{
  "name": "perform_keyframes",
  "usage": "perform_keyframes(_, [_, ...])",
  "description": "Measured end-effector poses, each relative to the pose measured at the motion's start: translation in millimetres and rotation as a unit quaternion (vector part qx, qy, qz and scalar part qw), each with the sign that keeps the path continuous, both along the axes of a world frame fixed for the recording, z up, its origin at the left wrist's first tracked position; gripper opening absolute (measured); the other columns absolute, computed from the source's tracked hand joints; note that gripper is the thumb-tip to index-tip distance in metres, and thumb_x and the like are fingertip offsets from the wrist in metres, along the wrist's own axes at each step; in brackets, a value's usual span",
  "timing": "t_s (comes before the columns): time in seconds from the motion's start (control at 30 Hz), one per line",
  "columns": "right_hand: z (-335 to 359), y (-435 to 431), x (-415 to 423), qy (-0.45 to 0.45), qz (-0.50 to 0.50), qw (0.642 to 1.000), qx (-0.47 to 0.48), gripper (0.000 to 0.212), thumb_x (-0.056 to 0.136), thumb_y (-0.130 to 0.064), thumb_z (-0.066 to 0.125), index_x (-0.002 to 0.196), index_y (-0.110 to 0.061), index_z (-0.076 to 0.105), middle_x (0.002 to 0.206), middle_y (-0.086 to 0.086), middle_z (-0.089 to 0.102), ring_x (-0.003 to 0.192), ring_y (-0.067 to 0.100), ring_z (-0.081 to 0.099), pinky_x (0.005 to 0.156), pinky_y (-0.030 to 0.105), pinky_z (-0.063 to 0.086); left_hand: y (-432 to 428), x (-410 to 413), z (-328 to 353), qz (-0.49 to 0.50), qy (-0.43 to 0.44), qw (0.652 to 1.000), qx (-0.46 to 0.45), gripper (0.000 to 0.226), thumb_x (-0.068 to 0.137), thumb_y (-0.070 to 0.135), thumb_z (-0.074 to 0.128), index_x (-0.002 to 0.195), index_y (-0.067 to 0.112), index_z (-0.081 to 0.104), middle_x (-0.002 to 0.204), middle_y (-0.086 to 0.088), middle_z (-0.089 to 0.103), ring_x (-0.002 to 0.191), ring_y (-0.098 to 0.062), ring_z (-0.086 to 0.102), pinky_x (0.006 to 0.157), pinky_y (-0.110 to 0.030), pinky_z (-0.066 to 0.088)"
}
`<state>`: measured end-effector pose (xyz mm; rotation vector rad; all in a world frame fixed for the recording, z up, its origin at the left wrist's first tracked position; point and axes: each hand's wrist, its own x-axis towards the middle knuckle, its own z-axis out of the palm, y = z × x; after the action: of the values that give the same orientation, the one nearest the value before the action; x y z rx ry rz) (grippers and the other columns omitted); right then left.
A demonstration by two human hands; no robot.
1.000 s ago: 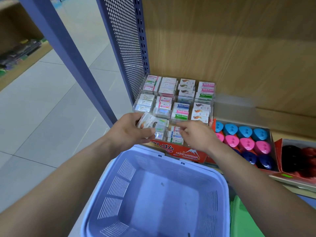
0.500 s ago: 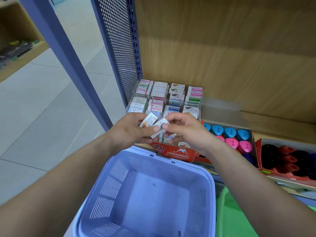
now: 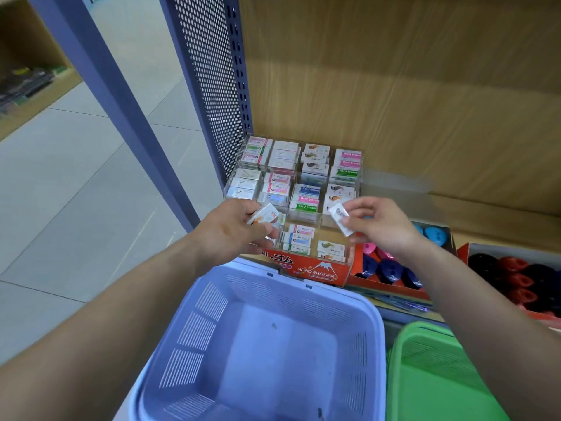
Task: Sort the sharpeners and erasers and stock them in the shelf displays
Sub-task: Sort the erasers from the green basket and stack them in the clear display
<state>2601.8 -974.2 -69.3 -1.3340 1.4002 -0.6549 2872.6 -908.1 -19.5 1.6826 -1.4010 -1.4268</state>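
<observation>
A clear tiered eraser display [image 3: 358,189] stands on the shelf, its compartments filled with small boxed erasers. My left hand [image 3: 230,229] holds a small stack of erasers [image 3: 264,214] at the display's front left. My right hand [image 3: 382,226] pinches one white eraser [image 3: 340,215] over the display's lower right compartment. To the right, a red box of blue and pink sharpeners [image 3: 391,268] sits beside a box of dark red and black sharpeners [image 3: 516,278].
A lilac plastic basket [image 3: 212,305] sits below my hands in front of the shelf, with a green basket [image 3: 425,354] to its right. A perforated blue metal panel [image 3: 209,71] bounds the shelf on the left; a wooden back panel [image 3: 409,86] rises behind.
My hands were together passing an eraser half a second ago. They have since parted, the right hand carrying one eraser rightward over the display while the left keeps the stack.
</observation>
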Motion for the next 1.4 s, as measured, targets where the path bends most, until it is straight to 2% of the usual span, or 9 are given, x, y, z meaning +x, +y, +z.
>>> perform_keyframes(0.1, [-14, -8, -2, 0.136, 0.034, 0.988, -0.065, 0.013, 0.088, -0.017, 0.078, 0.099, -0.024, 0.073, 0.091, -0.007, 0.074, 0.084, 0.011, 0.071, 0.081, 0.037, 0.061, -1, -1, -2, -0.005, -0.008, 1.0, -0.002, 0.01, 0.1, 0.007, 0.059, 0.102, 0.01, 0.068, 0.095, -0.006, 0.077, 0.093, -0.027, 0.074, 0.082, -0.035, 0.061])
perform_keyframes(0.23, [-29, -12, 1, 0.261, 0.082, 0.953, -0.126, 0.012, 0.088, -0.023, 0.076, 0.094, -0.033, 0.073, 0.083, -0.017, 0.071, 0.084, 0.001, 0.066, 0.082, 0.035, 0.059, -2, -3, -3, -0.005, -0.02, 1.0, -0.002, 0.01, 0.099, 0.006, 0.06, 0.1, 0.009, 0.069, 0.091, -0.003, 0.077, 0.091, -0.027, 0.074, 0.084, -0.042, 0.061])
perform_keyframes(0.33, [-42, -13, 4, 0.31, 0.112, 0.937, -0.115, 0.013, 0.088, -0.026, 0.076, 0.098, -0.033, 0.073, 0.086, -0.02, 0.07, 0.088, 0.002, 0.066, 0.084, 0.038, 0.059, -2, -5, -3, -0.006, -0.028, 1.0, -0.003, 0.009, 0.098, 0.007, 0.061, 0.099, 0.011, 0.069, 0.091, -0.003, 0.077, 0.09, -0.026, 0.074, 0.084, -0.045, 0.06])
perform_keyframes(0.47, [-54, -10, 8, 0.349, 0.139, 0.92, -0.113, 0.013, 0.092, -0.031, 0.073, 0.104, -0.035, 0.072, 0.095, -0.021, 0.07, 0.092, 0.003, 0.065, 0.081, 0.03, 0.056, -3, -6, -3, -0.005, -0.03, 1.0, -0.003, 0.01, 0.099, 0.009, 0.061, 0.099, 0.014, 0.069, 0.091, -0.001, 0.078, 0.083, -0.021, 0.074, 0.082, -0.042, 0.059])
perform_keyframes(0.63, [-59, -7, 11, 0.425, 0.157, 0.876, -0.168, 0.018, 0.096, -0.035, 0.064, 0.113, -0.037, 0.069, 0.107, -0.015, 0.072, 0.104, 0.013, 0.065, 0.083, 0.037, 0.058, -4, -7, -4, -0.015, -0.034, 0.999, -0.002, 0.011, 0.099, 0.011, 0.06, 0.101, 0.017, 0.069, 0.09, 0.002, 0.078, 0.083, -0.017, 0.074, 0.079, -0.037, 0.06])
perform_keyframes(0.7, [-59, -5, 10, 0.428, 0.143, 0.872, -0.189, 0.02, 0.096, -0.034, 0.062, 0.115, -0.036, 0.068, 0.107, -0.013, 0.073, 0.103, 0.015, 0.066, 0.081, 0.038, 0.058, -4, -8, -4, -0.016, -0.034, 0.999, -0.002, 0.01, 0.099, 0.011, 0.06, 0.102, 0.016, 0.069, 0.091, 0.002, 0.078, 0.082, -0.016, 0.073, 0.079, -0.036, 0.059])
perform_keyframes(0.87, [-53, 3, 0, 0.325, 0.155, 0.916, -0.177, 0.025, 0.095, -0.026, 0.064, 0.118, -0.032, 0.071, 0.102, -0.018, 0.072, 0.096, 0.005, 0.066, 0.083, 0.038, 0.06, -5, -7, -2, -0.014, -0.037, 0.999, 0.001, 0.011, 0.099, 0.01, 0.06, 0.104, 0.016, 0.069, 0.091, 0.003, 0.078, 0.088, -0.021, 0.075, 0.076, -0.033, 0.058])
perform_keyframes(1.03, [-54, 8, 1, 0.368, 0.224, 0.888, -0.161, 0.029, 0.1, -0.031, 0.057, 0.127, -0.032, 0.067, 0.116, -0.013, 0.072, 0.103, 0.009, 0.066, 0.086, 0.038, 0.059, -3, -8, 1, -0.015, -0.048, 0.999, -0.001, 0.012, 0.1, 0.011, 0.061, 0.106, 0.016, 0.069, 0.092, 0.004, 0.078, 0.089, -0.021, 0.075, 0.083, -0.039, 0.06])
perform_keyframes(1.4, [-51, 9, 6, 0.402, 0.192, 0.874, -0.195, 0.037, 0.102, -0.027, 0.048, 0.136, -0.034, 0.06, 0.136, -0.009, 0.064, 0.111, 0.015, 0.064, 0.076, 0.032, 0.056, -2, -4, 2, -0.012, -0.041, 0.999, -0.005, 0.011, 0.1, 0.011, 0.06, 0.105, 0.014, 0.069, 0.093, 0.002, 0.078, 0.092, -0.027, 0.074, 0.091, -0.052, 0.058])
